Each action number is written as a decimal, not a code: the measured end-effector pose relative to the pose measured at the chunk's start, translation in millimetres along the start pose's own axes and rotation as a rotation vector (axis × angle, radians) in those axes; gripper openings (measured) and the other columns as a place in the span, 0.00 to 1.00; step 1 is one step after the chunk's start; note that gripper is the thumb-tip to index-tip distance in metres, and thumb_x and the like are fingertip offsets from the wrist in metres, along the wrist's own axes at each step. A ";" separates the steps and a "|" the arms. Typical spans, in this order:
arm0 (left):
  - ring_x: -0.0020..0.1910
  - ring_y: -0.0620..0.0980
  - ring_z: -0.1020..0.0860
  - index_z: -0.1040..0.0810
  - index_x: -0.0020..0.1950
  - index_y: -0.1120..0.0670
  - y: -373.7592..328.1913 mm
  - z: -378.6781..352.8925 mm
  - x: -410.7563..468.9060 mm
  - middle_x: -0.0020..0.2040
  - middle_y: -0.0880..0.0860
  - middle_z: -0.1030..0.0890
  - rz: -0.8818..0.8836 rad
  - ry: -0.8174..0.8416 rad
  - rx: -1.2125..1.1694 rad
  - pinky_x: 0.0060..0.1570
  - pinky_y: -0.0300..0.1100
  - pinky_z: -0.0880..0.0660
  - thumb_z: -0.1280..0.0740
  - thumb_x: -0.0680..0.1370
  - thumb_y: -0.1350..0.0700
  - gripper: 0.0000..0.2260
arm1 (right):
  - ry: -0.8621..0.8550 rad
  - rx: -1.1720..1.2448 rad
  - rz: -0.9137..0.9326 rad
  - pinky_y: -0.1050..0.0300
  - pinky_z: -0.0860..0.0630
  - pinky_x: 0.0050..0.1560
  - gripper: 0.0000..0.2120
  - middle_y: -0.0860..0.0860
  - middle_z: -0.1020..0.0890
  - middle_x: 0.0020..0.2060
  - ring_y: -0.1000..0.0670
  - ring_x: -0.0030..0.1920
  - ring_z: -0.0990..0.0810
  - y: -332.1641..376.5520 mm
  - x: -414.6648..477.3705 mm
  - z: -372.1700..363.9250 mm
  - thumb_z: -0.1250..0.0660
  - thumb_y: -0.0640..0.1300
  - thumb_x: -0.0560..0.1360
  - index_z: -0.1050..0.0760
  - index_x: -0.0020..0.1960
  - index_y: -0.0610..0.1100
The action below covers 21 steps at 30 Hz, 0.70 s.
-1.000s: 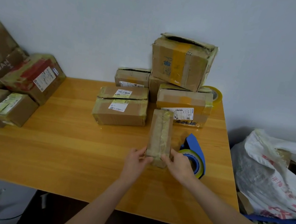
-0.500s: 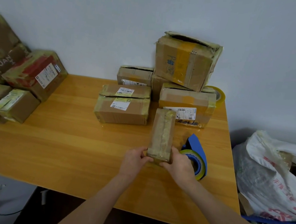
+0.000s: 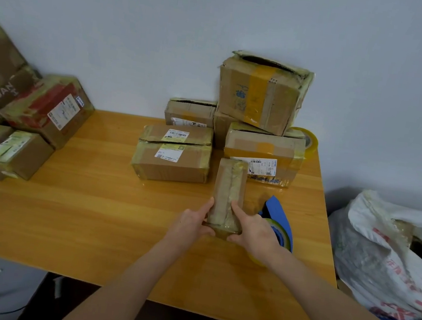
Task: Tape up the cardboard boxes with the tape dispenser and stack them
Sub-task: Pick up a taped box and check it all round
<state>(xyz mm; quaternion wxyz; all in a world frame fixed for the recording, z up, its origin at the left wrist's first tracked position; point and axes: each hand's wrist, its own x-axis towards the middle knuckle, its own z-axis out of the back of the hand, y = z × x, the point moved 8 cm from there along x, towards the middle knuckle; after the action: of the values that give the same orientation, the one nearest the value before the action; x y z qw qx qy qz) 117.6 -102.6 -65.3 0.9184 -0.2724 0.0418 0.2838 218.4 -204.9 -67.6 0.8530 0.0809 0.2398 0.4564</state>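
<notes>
On my feed, the left hand (image 3: pixel 193 222) and right hand (image 3: pixel 254 232) clamped the near end of a long, narrow cardboard box skinned in wrinkly, glossy clear tape (image 3: pixel 229 189), fingers curled along both sides. The curved blue plastic tape dispenser (image 3: pixel 277 217) sat just right of the right hand, half hidden behind it, on the smooth orange wooden table (image 3: pixel 90 211). Beyond the fingertips were piled battered, taped brown cartons (image 3: pixel 262 94).

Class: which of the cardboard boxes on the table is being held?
The narrow box at the front, the only one gripped, by the left hand and right hand at its near end.
</notes>
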 end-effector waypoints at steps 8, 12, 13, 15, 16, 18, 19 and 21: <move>0.66 0.47 0.26 0.45 0.78 0.51 -3.4 10.9 -1.8 0.69 0.52 0.27 -0.023 0.042 -0.148 0.64 0.42 0.28 0.35 0.79 0.58 0.30 | -0.066 0.109 -0.038 0.52 0.21 0.53 0.45 0.44 0.20 0.57 0.47 0.53 0.21 -0.6 -6.4 -3.6 0.31 0.57 0.74 0.58 0.79 0.55; 0.69 0.53 0.33 0.49 0.79 0.54 0.9 19.5 5.6 0.74 0.55 0.37 0.180 -0.010 -0.145 0.64 0.46 0.29 0.37 0.78 0.45 0.35 | 0.030 0.348 0.005 0.51 0.20 0.54 0.48 0.43 0.20 0.59 0.46 0.53 0.19 25.7 -11.4 -18.9 0.30 0.48 0.76 0.63 0.79 0.52; 0.70 0.54 0.34 0.51 0.79 0.54 3.8 20.6 7.0 0.74 0.55 0.40 0.213 -0.004 -0.082 0.65 0.47 0.30 0.36 0.76 0.41 0.39 | 0.061 0.416 0.044 0.52 0.21 0.53 0.47 0.45 0.19 0.59 0.47 0.53 0.19 34.7 -14.4 -24.1 0.32 0.45 0.77 0.65 0.79 0.50; 0.70 0.55 0.36 0.55 0.79 0.53 9.4 22.1 7.5 0.75 0.56 0.43 0.220 0.015 0.081 0.67 0.49 0.31 0.33 0.73 0.37 0.45 | 0.066 0.480 0.062 0.58 0.22 0.53 0.42 0.49 0.19 0.60 0.50 0.55 0.19 40.9 -20.2 -27.5 0.36 0.41 0.79 0.64 0.79 0.49; 0.70 0.54 0.35 0.56 0.79 0.53 11.4 23.5 6.6 0.74 0.56 0.42 0.211 0.017 0.151 0.66 0.48 0.31 0.32 0.72 0.37 0.47 | 0.035 0.471 0.053 0.60 0.22 0.53 0.39 0.50 0.19 0.59 0.51 0.55 0.20 37.9 -21.3 -24.8 0.37 0.40 0.80 0.59 0.79 0.48; 0.67 0.53 0.34 0.56 0.79 0.53 16.6 30.1 4.4 0.72 0.55 0.40 0.183 0.004 0.270 0.63 0.45 0.29 0.29 0.71 0.40 0.47 | -0.068 0.395 0.026 0.59 0.22 0.52 0.29 0.53 0.18 0.56 0.53 0.53 0.20 25.4 -21.3 -10.7 0.38 0.41 0.80 0.44 0.78 0.49; 0.67 0.52 0.34 0.56 0.79 0.52 20.0 35.9 4.2 0.72 0.54 0.40 0.160 -0.011 0.324 0.62 0.44 0.29 0.29 0.71 0.42 0.47 | -0.122 0.354 0.005 0.59 0.21 0.51 0.24 0.54 0.18 0.53 0.54 0.51 0.20 16.1 -20.7 -2.0 0.37 0.43 0.80 0.36 0.75 0.50; 0.69 0.51 0.37 0.57 0.79 0.52 29.0 48.1 4.1 0.73 0.52 0.41 0.103 -0.009 0.391 0.64 0.44 0.30 0.28 0.71 0.45 0.48 | -0.206 0.339 -0.057 0.58 0.21 0.49 0.19 0.56 0.21 0.47 0.54 0.47 0.21 -3.1 -21.2 16.7 0.36 0.46 0.79 0.30 0.69 0.49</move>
<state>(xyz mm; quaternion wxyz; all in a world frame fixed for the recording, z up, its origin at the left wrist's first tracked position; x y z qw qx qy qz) 101.5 -55.3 -39.3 0.9382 -0.0852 0.1061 0.3182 218.9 -222.6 -47.0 0.8598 0.2630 0.2267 0.3743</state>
